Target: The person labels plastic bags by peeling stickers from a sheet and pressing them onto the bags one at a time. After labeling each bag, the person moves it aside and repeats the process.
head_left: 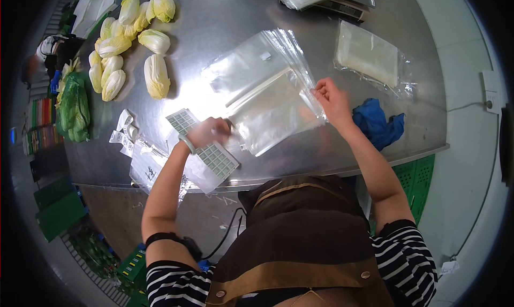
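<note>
Fingers [320, 94] of the right hand [333, 101] are pinched on the right edge of the clear plastic bags [270, 106], which are laid in a fanned stack at the middle of the metal table [225, 12]. The left hand [208, 133] is blurred over a gridded sheet [218, 160]; whether its fingers are spread or closed cannot be told. Crumpled blue material [377, 125] is seen beside the right forearm, with a wrapped packet [367, 55] placed beyond it; pale cabbages [156, 77] are grouped at far left
</note>
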The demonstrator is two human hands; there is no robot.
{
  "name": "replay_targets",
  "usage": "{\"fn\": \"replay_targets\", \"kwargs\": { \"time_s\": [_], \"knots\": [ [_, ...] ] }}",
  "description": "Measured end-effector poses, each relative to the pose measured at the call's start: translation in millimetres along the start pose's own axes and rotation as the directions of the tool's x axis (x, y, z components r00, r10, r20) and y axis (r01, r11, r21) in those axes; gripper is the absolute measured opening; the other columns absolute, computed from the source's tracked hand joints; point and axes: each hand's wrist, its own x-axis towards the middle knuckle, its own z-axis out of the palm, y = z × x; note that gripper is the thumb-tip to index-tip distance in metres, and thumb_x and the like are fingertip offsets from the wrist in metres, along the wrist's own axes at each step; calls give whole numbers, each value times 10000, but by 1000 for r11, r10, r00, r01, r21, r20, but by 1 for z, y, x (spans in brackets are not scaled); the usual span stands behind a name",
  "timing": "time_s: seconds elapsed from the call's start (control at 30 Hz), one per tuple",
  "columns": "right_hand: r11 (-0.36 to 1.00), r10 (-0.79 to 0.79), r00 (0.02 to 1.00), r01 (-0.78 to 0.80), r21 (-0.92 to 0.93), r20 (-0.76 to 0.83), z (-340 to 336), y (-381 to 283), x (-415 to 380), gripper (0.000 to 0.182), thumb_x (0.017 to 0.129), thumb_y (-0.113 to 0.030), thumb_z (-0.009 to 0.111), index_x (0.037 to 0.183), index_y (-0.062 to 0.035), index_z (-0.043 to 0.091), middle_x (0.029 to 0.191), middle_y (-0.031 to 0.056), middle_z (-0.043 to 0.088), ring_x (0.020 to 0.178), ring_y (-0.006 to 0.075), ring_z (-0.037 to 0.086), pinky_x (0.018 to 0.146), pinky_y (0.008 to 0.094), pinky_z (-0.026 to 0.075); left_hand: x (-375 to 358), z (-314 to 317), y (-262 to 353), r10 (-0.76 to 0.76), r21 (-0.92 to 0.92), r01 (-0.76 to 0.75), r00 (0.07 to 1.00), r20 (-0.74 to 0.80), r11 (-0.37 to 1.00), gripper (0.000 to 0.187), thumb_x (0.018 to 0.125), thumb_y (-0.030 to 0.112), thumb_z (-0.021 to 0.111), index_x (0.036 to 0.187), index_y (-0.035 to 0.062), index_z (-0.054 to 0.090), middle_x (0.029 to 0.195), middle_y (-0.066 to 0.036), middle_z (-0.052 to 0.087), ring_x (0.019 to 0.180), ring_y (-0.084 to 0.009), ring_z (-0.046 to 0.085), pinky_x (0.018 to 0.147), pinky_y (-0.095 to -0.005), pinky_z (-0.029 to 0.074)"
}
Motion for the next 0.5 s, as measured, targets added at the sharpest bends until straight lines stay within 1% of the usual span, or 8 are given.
{"fn": "replay_targets", "kwargs": {
  "time_s": [0.07, 0.13, 0.17, 0.2, 0.3, 0.4, 0.43, 0.5],
  "knots": [
    [999, -14, 995, 10, 45, 104, 16, 6, -13, 182, 868, -167, 657, 947, -51, 540, 685, 102, 608, 590, 226, 600, 549, 339, 452, -10, -6, 40, -68, 423, -110, 921, 385, 899, 397, 610, 152, 815, 978, 143, 664, 1027, -41, 579, 1060, -260, 518, 936, -411, 389],
    [991, -131, 972, 133, 4, 196, 38, 8, -26, 167, 889, -156, 631, 959, -32, 543, 704, 88, 601, 586, 177, 580, 560, 307, 455, -21, 10, 16, 47, 469, -220, 935, 351, 855, 391, 599, 172, 812, 961, 143, 667, 1058, -38, 559, 1067, -264, 498, 947, -434, 364],
    [993, -112, 959, 119, -14, 259, 48, 7, -34, 182, 882, -170, 635, 972, -38, 548, 738, 96, 617, 626, 208, 609, 580, 326, 469, -24, 19, 1, 108, 495, -273, 935, 337, 825, 388, 593, 181, 810, 952, 143, 669, 1074, -37, 548, 1071, -266, 488, 953, -445, 351],
    [994, -91, 943, 107, -33, 319, 58, 1, -41, 198, 875, -184, 639, 985, -45, 552, 772, 103, 633, 666, 240, 639, 599, 346, 484, -25, 22, -5, 234, 506, -325, 943, 236, 799, 372, 579, 198, 808, 920, 136, 672, 955, -42, 561, 972, -259, 515, 909, -422, 380],
    [966, -205, 866, 253, -46, 455, 74, -20, -58, 305, 870, -341, 622, 1029, -93, 544, 792, 88, 655, 728, 301, 639, 660, 418, 495, -8, 14, -1, -119, 466, -54, 935, 334, 883, 279, 604, 174, 806, 845, 102, 684, 802, -49, 601, 825, -237, 574, 809, -373, 447],
    [957, -259, 839, 291, 9, 478, 78, -45, -71, 374, 850, -341, 649, 1122, -126, 511, 819, 70, 662, 739, 299, 640, 642, 415, 492, -7, -15, 36, -258, 83, 251, 961, 99, 965, 209, 649, 152, 801, 788, 44, 687, 666, -68, 625, 647, -190, 592, 655, -324, 483],
    [962, -251, 850, 270, 25, 464, 78, -52, -72, 399, 844, -342, 657, 1143, -130, 499, 815, 68, 663, 734, 300, 640, 637, 412, 491, -7, -26, 58, -289, -17, 290, 957, 37, 957, 191, 695, 132, 790, 770, -7, 683, 655, -100, 651, 582, -153, 586, 573, -299, 478],
    [970, -237, 867, 234, 60, 438, 77, -66, -72, 454, 833, -343, 674, 1184, -137, 474, 806, 65, 664, 725, 302, 641, 627, 407, 491, -7, -39, 82, -292, -156, 287, 956, -12, 945, 202, 719, 127, 787, 788, -31, 682, 666, -95, 658, 598, -127, 584, 586, -281, 478]
  ]
}}
